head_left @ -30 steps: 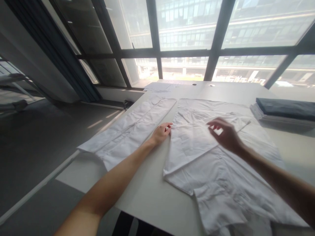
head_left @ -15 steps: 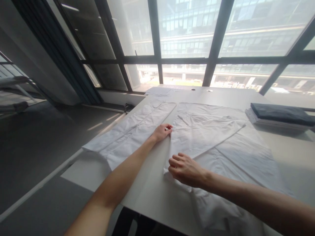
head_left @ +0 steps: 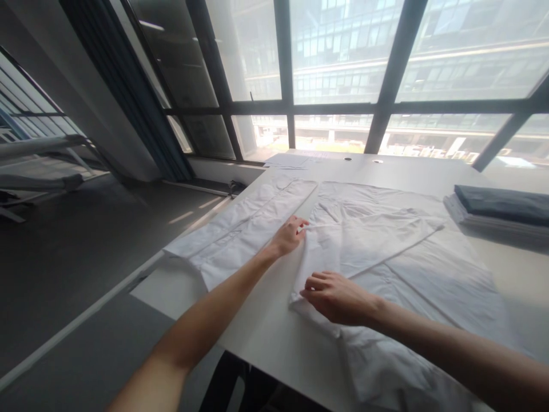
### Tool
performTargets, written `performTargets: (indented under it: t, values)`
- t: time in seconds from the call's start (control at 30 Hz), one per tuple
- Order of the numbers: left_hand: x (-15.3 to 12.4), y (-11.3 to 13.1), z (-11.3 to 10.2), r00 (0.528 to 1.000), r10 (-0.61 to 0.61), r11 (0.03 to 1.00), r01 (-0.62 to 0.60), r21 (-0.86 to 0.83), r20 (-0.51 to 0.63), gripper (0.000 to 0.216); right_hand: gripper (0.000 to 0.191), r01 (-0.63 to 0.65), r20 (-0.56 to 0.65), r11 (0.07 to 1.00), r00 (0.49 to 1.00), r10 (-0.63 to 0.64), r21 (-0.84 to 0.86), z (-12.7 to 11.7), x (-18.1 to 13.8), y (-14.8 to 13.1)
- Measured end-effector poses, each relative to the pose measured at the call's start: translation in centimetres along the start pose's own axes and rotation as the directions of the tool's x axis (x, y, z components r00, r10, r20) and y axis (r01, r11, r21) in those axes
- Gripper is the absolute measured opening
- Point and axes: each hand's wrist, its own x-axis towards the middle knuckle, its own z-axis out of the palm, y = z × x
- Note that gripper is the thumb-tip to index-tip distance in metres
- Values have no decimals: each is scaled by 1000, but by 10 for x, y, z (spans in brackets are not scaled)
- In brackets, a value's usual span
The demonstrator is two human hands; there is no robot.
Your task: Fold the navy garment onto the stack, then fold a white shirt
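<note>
A white cloth garment (head_left: 386, 240) lies spread on the table, one part folded over the rest; its exact kind is unclear. My left hand (head_left: 291, 234) pinches its left edge between thumb and fingers. Nearer to me, my right hand (head_left: 332, 296) is closed over the same folded part, by its lower left corner. What its fingertips grip there is mostly hidden under the hand. Left of a narrow strip of bare tabletop, another length of white cloth (head_left: 244, 220) lies flat, with a long seam or crease along it.
The white table (head_left: 274, 320) stands against large windows. Sheets of paper (head_left: 285, 161) lie at its far left. A folded dark cloth (head_left: 506, 203) rests on a pale stack at the right. Part of the garment hangs over the front edge, near a black chair (head_left: 225, 380).
The view has turned slightly left, so everything appears further right. Both hands stay at the garment's left edge, and the right hand's fingers have shifted only slightly.
</note>
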Motion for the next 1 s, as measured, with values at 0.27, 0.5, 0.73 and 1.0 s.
performTargets:
  t: [0.27,0.5,0.73,1.0]
  values:
    - [-131,50,-34,913,190,947,-268,180,360,11,41,-368,-357,922,851,385,119,-12,-54,82]
    - [-152,40,-25,916,267,878,-360,316,301,16,37,-815,-482,578,526,701,-50,-20,-133,169]
    - [-160,27,-30,885,370,853,-444,273,283,23,42,-910,-309,386,414,856,-151,-18,-200,212]
    - [-84,57,-36,969,201,958,-225,176,145,31,50,-934,-268,309,348,898,-179,-18,-191,202]
